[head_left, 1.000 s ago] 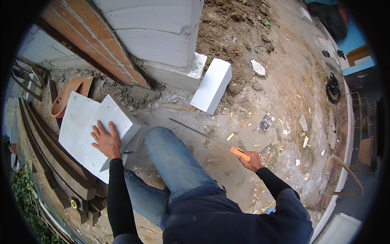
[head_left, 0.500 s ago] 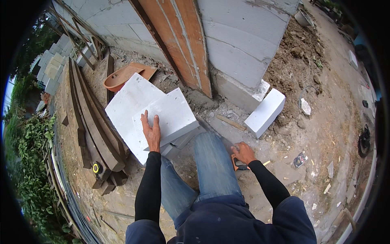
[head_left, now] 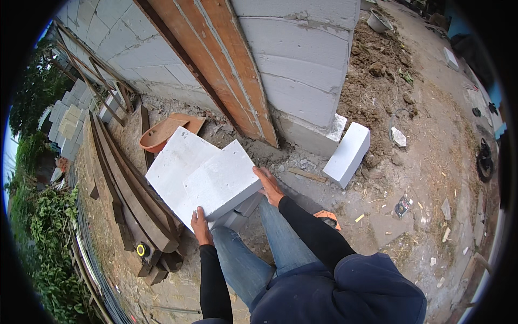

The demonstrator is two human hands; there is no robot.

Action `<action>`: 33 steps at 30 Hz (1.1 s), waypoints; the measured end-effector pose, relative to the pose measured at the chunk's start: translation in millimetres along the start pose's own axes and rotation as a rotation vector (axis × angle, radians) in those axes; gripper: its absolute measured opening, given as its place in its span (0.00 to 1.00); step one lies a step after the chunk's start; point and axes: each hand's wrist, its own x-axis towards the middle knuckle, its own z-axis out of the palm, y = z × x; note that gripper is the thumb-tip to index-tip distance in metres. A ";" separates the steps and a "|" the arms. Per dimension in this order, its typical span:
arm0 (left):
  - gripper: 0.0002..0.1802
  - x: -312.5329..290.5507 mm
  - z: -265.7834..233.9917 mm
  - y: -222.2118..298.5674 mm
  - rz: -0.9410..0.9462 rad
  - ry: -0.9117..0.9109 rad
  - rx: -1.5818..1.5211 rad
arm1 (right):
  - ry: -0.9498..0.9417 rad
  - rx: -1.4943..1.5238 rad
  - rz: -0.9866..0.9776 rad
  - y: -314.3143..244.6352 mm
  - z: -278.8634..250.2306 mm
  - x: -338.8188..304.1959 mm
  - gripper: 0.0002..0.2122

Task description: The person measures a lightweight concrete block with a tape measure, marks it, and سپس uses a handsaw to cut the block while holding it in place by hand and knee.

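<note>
A white lightweight concrete block point(head_left: 221, 181) lies on top of another white block point(head_left: 175, 162), set at a slight offset, in front of my knees. My left hand point(head_left: 202, 229) grips the upper block's near left corner, thumb on the top face. At its right end, my right hand point(head_left: 268, 185) is wrapped round the edge, some fingers hidden beneath. More grey-white block pieces point(head_left: 237, 220) show under the stack. On the ground right of my knee rests an orange-handled tool point(head_left: 328, 218); its kind is unclear.
Another white block point(head_left: 348, 155) stands by the wall corner. Long wooden beams point(head_left: 127, 183) lie at left, with a yellow-black tape measure point(head_left: 142, 249) on their near end. An orange-brown basin point(head_left: 162, 134) sits behind the stack. Loose soil point(head_left: 380, 70) lies right of the block wall point(head_left: 297, 59).
My right hand has let go of the orange-handled tool and moved left onto the block's right end. My left hand has slid from the block's top to its near corner.
</note>
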 end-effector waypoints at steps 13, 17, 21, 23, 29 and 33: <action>0.29 -11.1 -1.9 2.6 0.002 -0.050 -0.091 | 0.111 0.301 0.046 61.0 112.4 -41.6 0.63; 0.27 -61.8 28.9 14.6 -0.094 -0.043 -0.153 | 0.192 0.214 0.007 61.1 93.3 -28.4 0.63; 0.31 -72.4 42.2 11.1 -0.152 -0.051 -0.141 | 0.127 0.214 0.002 54.2 71.6 -5.4 0.63; 0.33 -70.9 58.4 -7.3 -0.155 -0.079 -0.213 | 0.203 0.192 -0.085 44.5 58.4 -4.3 0.57; 0.42 -183.7 75.9 84.0 -0.174 -0.090 -0.162 | 0.102 0.213 0.079 -50.2 41.6 -101.1 0.55; 0.34 -252.9 76.6 119.8 -0.158 -0.494 -0.070 | 0.235 0.238 0.131 -74.6 -24.0 -162.5 0.64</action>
